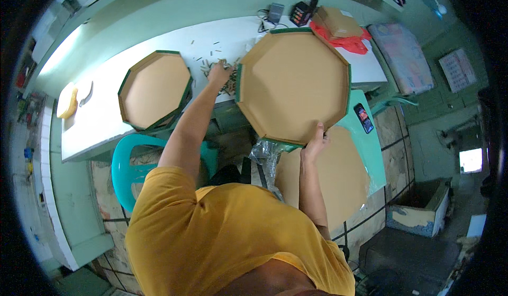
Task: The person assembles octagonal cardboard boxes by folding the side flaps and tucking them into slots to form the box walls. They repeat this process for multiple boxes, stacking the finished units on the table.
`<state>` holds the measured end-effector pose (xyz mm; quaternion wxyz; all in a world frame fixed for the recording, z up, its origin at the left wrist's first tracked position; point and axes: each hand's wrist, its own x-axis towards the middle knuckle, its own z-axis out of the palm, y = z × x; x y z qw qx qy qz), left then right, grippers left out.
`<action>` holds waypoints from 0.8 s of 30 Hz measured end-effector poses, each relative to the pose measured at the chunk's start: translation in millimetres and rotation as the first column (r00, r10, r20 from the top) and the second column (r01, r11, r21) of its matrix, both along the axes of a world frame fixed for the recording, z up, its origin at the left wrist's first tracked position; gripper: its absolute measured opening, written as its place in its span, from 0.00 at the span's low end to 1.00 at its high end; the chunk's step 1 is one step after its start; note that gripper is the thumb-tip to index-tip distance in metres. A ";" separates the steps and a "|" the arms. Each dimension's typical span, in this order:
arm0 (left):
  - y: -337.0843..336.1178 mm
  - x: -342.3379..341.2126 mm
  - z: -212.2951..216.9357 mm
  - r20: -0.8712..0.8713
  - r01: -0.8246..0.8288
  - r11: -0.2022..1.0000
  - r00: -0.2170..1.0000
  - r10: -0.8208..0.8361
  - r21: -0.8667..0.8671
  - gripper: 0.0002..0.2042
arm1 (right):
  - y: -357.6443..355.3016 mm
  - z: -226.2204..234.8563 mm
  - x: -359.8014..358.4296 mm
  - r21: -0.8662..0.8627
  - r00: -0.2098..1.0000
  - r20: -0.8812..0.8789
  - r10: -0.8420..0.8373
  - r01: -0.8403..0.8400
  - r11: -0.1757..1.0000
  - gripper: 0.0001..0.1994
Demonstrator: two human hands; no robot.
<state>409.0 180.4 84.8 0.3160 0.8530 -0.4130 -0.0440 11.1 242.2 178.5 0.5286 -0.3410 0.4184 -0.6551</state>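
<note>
Left hand is reaching into the pile of small sticks just left of the large octagonal cardboard tray, fingers curled among them; I am seeing the right hand pinching that tray's near rim. Smaller octagonal tray is lying farther left of it

Bright daylight glare at upper left, sharp centre, dark vignette, fisheye-bent edges
</note>
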 end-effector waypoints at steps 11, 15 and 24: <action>113.8 152.2 -34.2 -0.788 -0.559 0.829 0.517 0.333 -0.017 0.22 | 7.6 16.3 18.1 -0.088 0.860 -0.154 0.486 -0.502 0.860 0.38; 251.8 193.4 -52.1 -0.165 -0.585 0.778 0.811 0.561 -0.228 0.26 | 13.6 0.6 -35.5 0.106 0.900 -0.215 0.379 -0.364 0.925 0.33; 247.2 116.5 25.5 0.268 -0.837 0.469 0.401 0.876 -0.282 0.28 | 77.8 -134.2 -239.0 0.175 0.627 -0.778 -0.034 0.268 0.947 0.23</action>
